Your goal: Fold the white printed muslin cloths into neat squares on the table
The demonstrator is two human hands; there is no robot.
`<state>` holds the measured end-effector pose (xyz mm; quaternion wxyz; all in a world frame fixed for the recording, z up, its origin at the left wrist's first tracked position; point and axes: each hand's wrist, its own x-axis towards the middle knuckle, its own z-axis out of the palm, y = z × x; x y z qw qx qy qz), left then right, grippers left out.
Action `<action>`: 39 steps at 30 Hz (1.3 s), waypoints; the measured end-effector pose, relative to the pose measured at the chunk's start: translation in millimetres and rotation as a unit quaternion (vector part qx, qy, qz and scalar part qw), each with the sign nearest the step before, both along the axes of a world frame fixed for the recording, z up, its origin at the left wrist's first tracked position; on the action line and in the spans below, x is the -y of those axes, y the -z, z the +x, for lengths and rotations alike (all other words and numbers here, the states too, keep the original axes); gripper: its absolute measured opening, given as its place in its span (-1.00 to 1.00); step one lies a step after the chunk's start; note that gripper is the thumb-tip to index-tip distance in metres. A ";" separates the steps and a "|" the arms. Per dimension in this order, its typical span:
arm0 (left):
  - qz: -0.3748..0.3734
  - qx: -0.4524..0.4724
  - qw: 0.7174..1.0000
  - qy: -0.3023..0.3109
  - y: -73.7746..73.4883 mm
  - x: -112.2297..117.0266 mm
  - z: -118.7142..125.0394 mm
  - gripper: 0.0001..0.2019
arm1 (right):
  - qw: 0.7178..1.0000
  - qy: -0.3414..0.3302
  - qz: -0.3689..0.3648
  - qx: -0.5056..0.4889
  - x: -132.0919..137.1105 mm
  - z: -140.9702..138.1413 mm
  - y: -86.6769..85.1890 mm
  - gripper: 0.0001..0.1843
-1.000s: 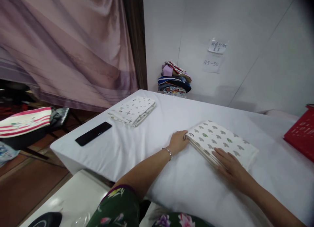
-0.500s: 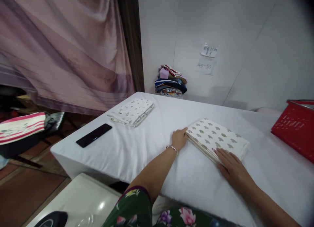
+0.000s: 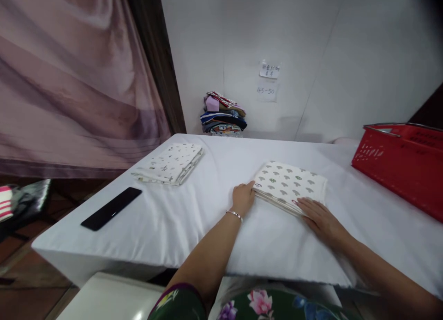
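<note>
A folded white cloth (image 3: 287,181) with grey mushroom-like prints and a few green ones lies on the white-covered table. My left hand (image 3: 243,197), wearing a silver bracelet, is closed at the cloth's left corner and pinches its edge. Flat on the near right part of the cloth rests my right hand (image 3: 320,217), fingers stretched out. Farther left is a second folded white cloth (image 3: 173,160) with small dark and green prints, apart from both hands.
A black phone-like slab (image 3: 111,208) lies near the table's left edge. At the right stands a red plastic basket (image 3: 401,167). Behind the table is a stack of folded clothes (image 3: 223,117) against the wall, below paper notes (image 3: 268,82). A pinkish curtain (image 3: 69,80) hangs at left.
The camera view has swung to the right, so more of the red basket shows. Both hands keep their places on the mushroom-print cloth.
</note>
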<state>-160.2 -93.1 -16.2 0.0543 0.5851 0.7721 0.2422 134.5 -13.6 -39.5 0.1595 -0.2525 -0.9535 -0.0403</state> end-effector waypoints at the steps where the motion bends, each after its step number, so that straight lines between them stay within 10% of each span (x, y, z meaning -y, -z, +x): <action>1: -0.003 0.002 1.000 -0.002 -1.0 -0.1 0.0 -0.58 | 1.000 0.006 -0.004 -0.002 1.9 -1.2 -0.7 -0.51; 12: -0.007 0.015 1.000 0.000 -0.4 -4.4 -10.1 -0.57 | 0.975 0.122 -0.071 -0.169 17.2 4.9 4.5 -0.47; 17: 0.016 0.003 1.000 0.003 -2.9 -3.3 -8.5 -0.57 | 0.835 0.262 -0.305 -0.375 -2.2 13.5 -0.8 -0.40; 23: 0.003 -0.025 0.999 0.020 -11.7 5.4 -7.9 -0.58 | 0.693 0.282 -0.522 -0.410 -22.4 5.0 -34.7 -0.20; 32: -0.066 0.053 0.993 0.081 -11.3 70.2 11.6 -0.55 | 0.782 0.270 -0.451 -0.336 -55.5 10.7 -27.3 -0.35; 39: -0.063 0.219 0.973 -0.042 -18.6 24.1 -24.0 -0.38 | 0.866 0.337 -0.283 -0.236 -85.6 2.7 -36.6 -0.70</action>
